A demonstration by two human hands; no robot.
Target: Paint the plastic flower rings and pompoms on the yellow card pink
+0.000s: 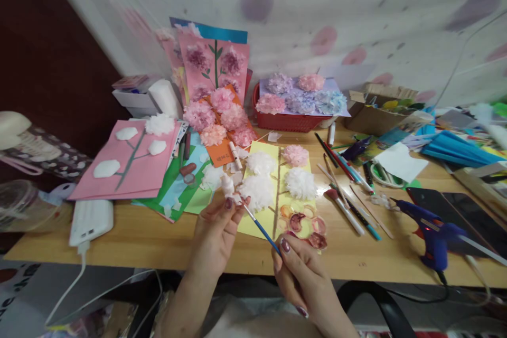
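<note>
Open bare table (pixel 158 245) toward 9 o'clock of the left hand (pixel 216 232), up to the power bank (pixel 90 220). Blocked at 12 by yellow card (pixel 277 190) and paper flowers (pixel 257 190); at 3 by brushes (pixel 348 206) and glue gun (pixel 431 232).

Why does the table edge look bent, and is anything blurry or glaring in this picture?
Head view: wide-lens distortion bows the table edge and stretches the corners; light is soft and even, with no hard shadows or glare; the left hand, right hand and blue paintbrush look slightly soft; the wall sheet is blurred.
</note>
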